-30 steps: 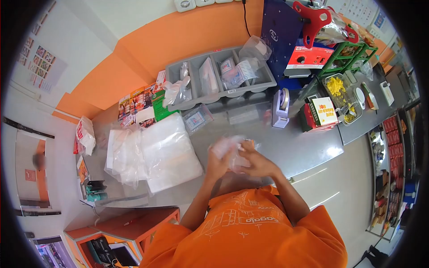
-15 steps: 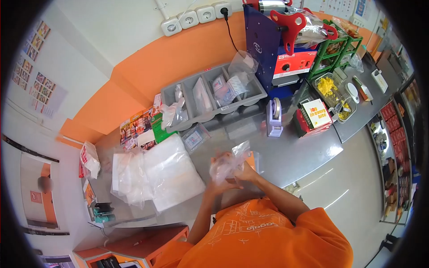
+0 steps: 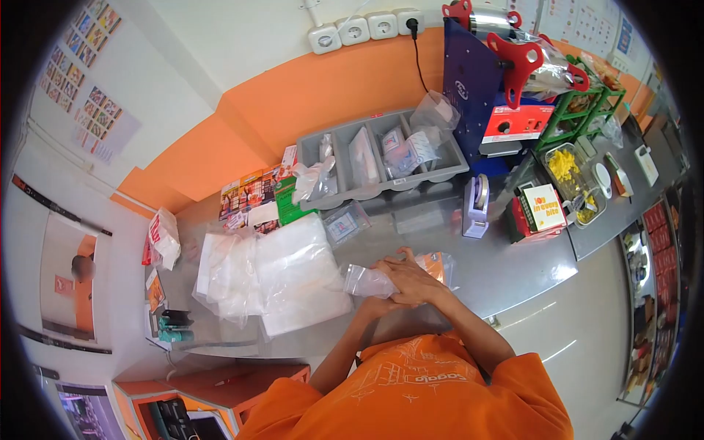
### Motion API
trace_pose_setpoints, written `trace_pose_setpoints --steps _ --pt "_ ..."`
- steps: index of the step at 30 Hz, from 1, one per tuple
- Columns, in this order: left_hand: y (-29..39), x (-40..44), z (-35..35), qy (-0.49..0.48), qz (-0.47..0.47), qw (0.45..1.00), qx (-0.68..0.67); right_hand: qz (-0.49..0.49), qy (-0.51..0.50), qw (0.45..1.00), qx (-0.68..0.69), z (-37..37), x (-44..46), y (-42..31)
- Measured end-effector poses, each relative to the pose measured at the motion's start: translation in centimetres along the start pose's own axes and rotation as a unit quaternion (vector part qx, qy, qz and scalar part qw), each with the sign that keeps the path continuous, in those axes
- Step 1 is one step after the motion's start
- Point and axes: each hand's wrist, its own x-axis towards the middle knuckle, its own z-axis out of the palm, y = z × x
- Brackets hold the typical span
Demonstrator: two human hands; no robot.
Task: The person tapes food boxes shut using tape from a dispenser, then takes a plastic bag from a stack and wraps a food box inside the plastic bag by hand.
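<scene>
A clear plastic bag (image 3: 367, 281) is between my hands at the front edge of the metal table. My right hand (image 3: 412, 283) lies across its right end, the fingers bent over it and one finger lifted a little. Beneath and to the left, my left hand (image 3: 376, 308) grips the bag from below, its fingers mostly hidden. An orange packet in clear plastic (image 3: 438, 265) lies just beyond my right wrist. Stacks of white plastic sheets or bags (image 3: 297, 271) are to the left of my hands. A small printed sachet (image 3: 343, 226) lies behind them.
A grey divided tray (image 3: 323, 196) with bagged items stands at the back. To its right are a blue sealing machine (image 3: 469, 95), a lilac tape dispenser (image 3: 476, 213) and a red box (image 3: 532, 220). Containers of yellow pieces (image 3: 565, 167) stand further right.
My right hand has moved over the bag, which now lies flatter and points left. The whole view has shifted, so the table appears further right.
</scene>
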Motion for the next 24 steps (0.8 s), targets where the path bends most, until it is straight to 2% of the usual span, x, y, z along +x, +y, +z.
trace_pose_setpoints --steps 6,9,12,15,18,21,22,24 --pt "-7.7 1.1 2.0 0.093 0.068 0.975 0.189 -0.006 0.033 0.983 -0.182 -0.7 -0.9 0.1" --pt "-7.9 1.6 2.2 0.084 0.044 0.994 -0.053 0.030 0.047 0.998 -0.017 -3.9 -2.4 -0.3" --pt "-9.6 2.6 2.7 0.144 0.073 0.981 0.111 0.062 0.048 0.994 -0.079 -4.5 -5.0 3.0" --pt "2.7 2.1 1.8 0.065 -0.052 0.988 0.132 0.134 -0.221 0.966 -0.008 -4.9 -5.0 3.5" --pt "-3.3 3.6 5.0 0.212 0.058 0.974 0.058 0.003 0.032 0.999 0.011 -0.2 -8.0 6.8" --pt "-5.4 6.3 5.7 0.337 0.045 0.916 0.214 0.199 0.034 0.978 -0.051 -0.3 -7.7 3.1" --pt "-4.6 6.6 5.1 0.344 0.008 0.918 0.196 0.209 0.128 0.969 -0.044 0.5 -7.8 0.7" --pt "-0.6 7.8 3.1 0.354 -0.059 0.920 0.159 0.195 0.169 0.965 0.056 2.3 -9.2 -2.3"
